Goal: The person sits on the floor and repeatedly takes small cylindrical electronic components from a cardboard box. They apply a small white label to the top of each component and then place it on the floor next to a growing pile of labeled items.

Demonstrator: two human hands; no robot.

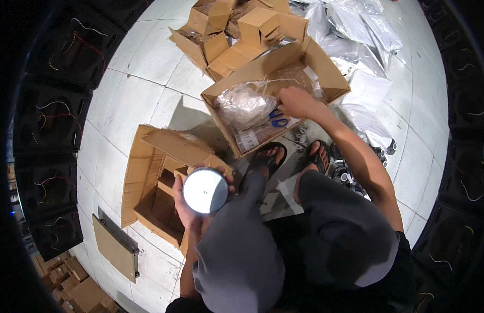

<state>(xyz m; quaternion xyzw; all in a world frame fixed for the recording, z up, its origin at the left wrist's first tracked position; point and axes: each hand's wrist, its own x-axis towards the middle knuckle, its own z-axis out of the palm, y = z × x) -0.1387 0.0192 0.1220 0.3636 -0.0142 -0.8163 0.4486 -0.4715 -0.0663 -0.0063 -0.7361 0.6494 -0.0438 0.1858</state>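
Observation:
My left hand (pixel 185 201) is wrapped round a flat round disc (pixel 205 190) with a pale, shiny face and a dark rim. The face is turned up, and small marks show at its centre. Over an open cardboard box (pixel 325 70), my right hand (pixel 296 102) reaches in with its fingers curled and pointing down. What they grip, if anything, is hidden. Just beside those fingers lie the blue handles of scissors (pixel 278 119). Crumpled clear plastic bags (pixel 244 106) fill the box's left part, with flat clear packaging (pixel 294 78) behind.
A second open carton (pixel 158 201) stands on the tiled floor by my left hand. Torn cardboard (pixel 216 47) and white plastic bags (pixel 351 31) lie beyond. Small dark round parts (pixel 344 175) sit by my right foot. Black cabinets with loose wires (pixel 56 117) line both sides.

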